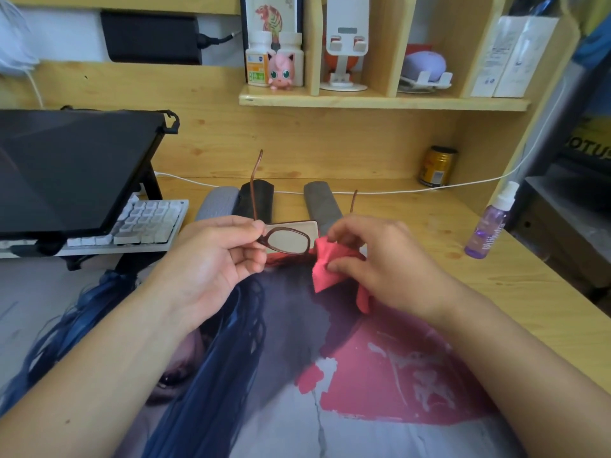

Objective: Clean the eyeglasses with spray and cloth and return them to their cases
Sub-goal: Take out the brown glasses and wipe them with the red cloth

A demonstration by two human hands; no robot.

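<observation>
desk mat point(380, 434) covers wooden desk point(496, 259) under shelves point(380, 102).

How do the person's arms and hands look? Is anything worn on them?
Both forearms are bare up to the picture's edge: no sleeves show. The left hand and right hand wear no gloves, and no rings, watch or bracelet are visible. Nails look short.

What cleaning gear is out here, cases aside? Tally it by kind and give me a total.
eyeglasses: 1
cloth: 1
spray bottle: 1
Total: 3
</observation>
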